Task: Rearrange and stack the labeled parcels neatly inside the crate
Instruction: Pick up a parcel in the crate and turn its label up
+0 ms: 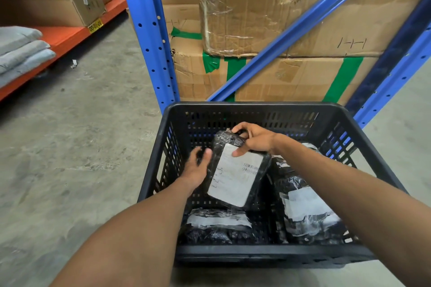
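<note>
Head view showed us both our bare arms reaching into a black slotted crate (363,123) that stood on the concrete floor (81,147) in front of blue racking (149,37). Our right hand (254,138) gripped the far end of a black-wrapped parcel (238,170), its fingers (239,126) curled over the top edge and the thumb pressed on the white label (233,179). We held that parcel tilted above the crate's bottom, label facing up. Our left hand (198,168) lay against the parcel's left side, fingers loosely spread; we could not tell whether it truly clasped the wrap. Two more labelled parcels lay flat in the crate: one (219,226) at the near wall under the held one, another (305,209) along the right side, partly hidden by our right forearm. Behind the racking stood taped cardboard boxes (268,18). On the left, grey padded bags (21,51) were stacked on an orange shelf (67,37).
</note>
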Demonstrator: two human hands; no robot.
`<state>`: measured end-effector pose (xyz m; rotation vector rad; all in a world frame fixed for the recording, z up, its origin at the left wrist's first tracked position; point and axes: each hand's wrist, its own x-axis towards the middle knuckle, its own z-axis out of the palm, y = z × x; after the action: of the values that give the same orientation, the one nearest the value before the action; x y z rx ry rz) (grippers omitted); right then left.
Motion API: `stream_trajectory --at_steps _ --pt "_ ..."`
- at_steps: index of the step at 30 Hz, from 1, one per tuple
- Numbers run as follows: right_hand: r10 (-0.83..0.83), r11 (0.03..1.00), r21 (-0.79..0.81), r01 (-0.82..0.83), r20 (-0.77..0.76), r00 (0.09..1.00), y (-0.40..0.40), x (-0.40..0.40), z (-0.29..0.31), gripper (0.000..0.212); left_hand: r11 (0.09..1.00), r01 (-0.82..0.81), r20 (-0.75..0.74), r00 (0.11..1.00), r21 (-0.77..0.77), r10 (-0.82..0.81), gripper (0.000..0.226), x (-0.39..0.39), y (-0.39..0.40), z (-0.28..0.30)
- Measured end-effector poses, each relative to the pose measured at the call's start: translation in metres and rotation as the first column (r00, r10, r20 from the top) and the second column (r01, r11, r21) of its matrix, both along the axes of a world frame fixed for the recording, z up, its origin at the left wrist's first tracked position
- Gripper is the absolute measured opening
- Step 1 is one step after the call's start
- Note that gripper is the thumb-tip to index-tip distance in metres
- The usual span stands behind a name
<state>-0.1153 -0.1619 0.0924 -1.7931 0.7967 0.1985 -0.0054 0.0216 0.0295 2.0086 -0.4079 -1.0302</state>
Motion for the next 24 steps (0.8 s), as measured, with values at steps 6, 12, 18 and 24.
stream_trajectory --at_steps 6,12,18,24 --pt "0.002 0.949 -0.317 0.003 0.016 1.0 0.028 0.008 -0.004 0.055 0.99 0.101 0.013 0.995 0.094 -0.102 0.089 -0.007 0.005 -0.002" --pt "-0.112 0.965 -0.261 0.022 -0.332 0.937 0.063 0.013 -0.043 0.106 0.911 0.033 -0.156 0.987 0.411 0.035 0.092 -0.002 0.004 -0.003" --pt "-0.302 0.95 0.018 0.31 -0.183 0.936 0.059 0.019 -0.08 0.103 0.893 -0.058 -0.159 0.977 0.446 0.143 0.077 0.007 -0.005 -0.026" --pt "-0.267 0.959 0.049 0.278 -0.163 0.95 0.044 0.017 -0.1 0.088 0.939 -0.101 -0.107 0.984 0.33 0.144 0.071 0.016 -0.012 -0.047"
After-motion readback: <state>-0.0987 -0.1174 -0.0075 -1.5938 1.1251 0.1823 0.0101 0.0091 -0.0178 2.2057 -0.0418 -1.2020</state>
